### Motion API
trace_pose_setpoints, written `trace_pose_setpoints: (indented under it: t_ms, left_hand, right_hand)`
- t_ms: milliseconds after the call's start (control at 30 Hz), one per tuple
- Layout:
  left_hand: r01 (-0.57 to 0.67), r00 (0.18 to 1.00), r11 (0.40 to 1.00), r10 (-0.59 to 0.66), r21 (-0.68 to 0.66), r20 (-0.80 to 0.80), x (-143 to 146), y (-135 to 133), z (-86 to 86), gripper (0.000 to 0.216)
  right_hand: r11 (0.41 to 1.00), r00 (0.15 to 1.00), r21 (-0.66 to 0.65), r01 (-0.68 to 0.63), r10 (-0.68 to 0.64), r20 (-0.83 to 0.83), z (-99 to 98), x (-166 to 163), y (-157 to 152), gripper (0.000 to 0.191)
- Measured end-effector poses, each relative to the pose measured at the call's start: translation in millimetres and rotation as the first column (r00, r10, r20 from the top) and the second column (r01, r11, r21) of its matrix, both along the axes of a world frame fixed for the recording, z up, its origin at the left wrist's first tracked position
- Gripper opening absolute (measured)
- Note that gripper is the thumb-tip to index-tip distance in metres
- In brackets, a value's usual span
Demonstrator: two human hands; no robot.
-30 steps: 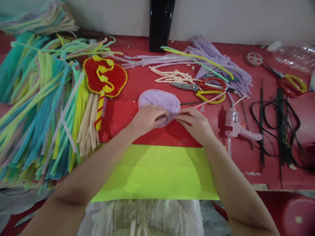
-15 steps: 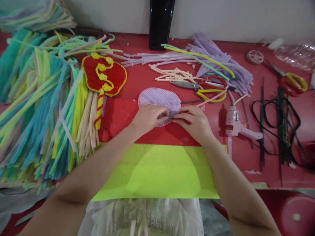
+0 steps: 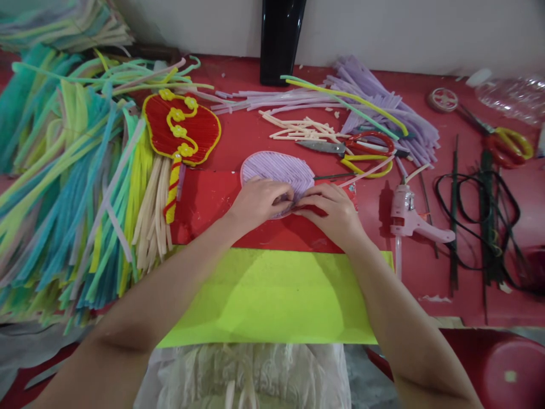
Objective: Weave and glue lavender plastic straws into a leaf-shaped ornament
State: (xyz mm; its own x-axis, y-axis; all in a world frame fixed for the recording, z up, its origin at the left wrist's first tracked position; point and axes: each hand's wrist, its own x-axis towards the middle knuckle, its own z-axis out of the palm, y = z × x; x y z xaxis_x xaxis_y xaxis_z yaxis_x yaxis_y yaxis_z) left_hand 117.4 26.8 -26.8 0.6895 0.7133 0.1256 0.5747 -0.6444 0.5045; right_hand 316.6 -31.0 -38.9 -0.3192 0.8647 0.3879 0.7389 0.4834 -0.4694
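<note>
A lilac pipe-cleaner fan (image 3: 275, 166) with a pink rim lies on a red board (image 3: 204, 210); its stems form a herringbone. My left hand (image 3: 258, 201) rests over its near left part, thumb and fingers closed at the near edge. From the other side, my right hand (image 3: 330, 209) has its fingertips pinched together at that edge, close to the left fingertips. The pinched spot is mostly covered by my fingers. A dark thin rod (image 3: 330, 176) reaches out from the fan's right end.
Pipe-cleaner bundles (image 3: 80, 187) fill the left, beside a finished red fan (image 3: 183, 125). Behind lie lilac stems (image 3: 383, 108), cream pieces (image 3: 298, 129) and scissors (image 3: 323, 146). At right are a glue gun (image 3: 406, 218), black cord (image 3: 438, 196) and more scissors (image 3: 508, 142). A yellow-green sheet (image 3: 272, 301) lies in front.
Both hands stay at the fan's near edge. My right fingers have shifted slightly left and their bend has changed a little. The whole view has moved by a few pixels.
</note>
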Motion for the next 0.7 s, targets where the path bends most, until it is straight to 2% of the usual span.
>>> trace_pose_setpoints:
  t_ms: [233, 367, 500, 533, 600, 700]
  left_hand:
    - [0.002, 1.000, 1.000, -0.002, -0.004, 0.012, 0, 0, 0.0, 0.008]
    - [-0.003, 1.000, 1.000, 0.003, -0.014, 0.029, 0, 0, -1.8, 0.007]
    - [-0.017, 0.979, 0.997, 0.032, -0.073, 0.203, -4, 0, -1.5, 0.011]
    - [-0.057, 0.961, 0.995, 0.076, -0.077, 0.264, -6, 0, 0.0, 0.012]
    - [-0.215, 0.907, 0.975, 0.221, -0.057, 0.359, -11, 1, 4.2, 0.014]
    - [-0.507, 0.791, 0.862, 0.471, -0.013, 0.391, -22, 6, 7.7, 0.015]
  right_hand:
    - [0.995, 0.993, -0.080, 0.054, -0.062, -0.097, 3.2, -7, 0, 0.007]
    - [0.998, 0.996, -0.056, 0.038, -0.043, -0.075, 6.6, -6, -2, 0.007]
    - [1.000, 0.998, -0.022, 0.019, -0.020, -0.064, 9.9, 2, -4, 0.009]
    - [1.000, 0.997, -0.018, 0.025, -0.026, -0.073, 10.7, 5, -5, 0.009]
    - [0.998, 0.994, -0.007, 0.059, -0.059, -0.096, 11.9, 12, -5, 0.008]
    - [0.989, 0.981, 0.018, 0.146, -0.142, -0.132, 13.6, 21, -5, 0.008]
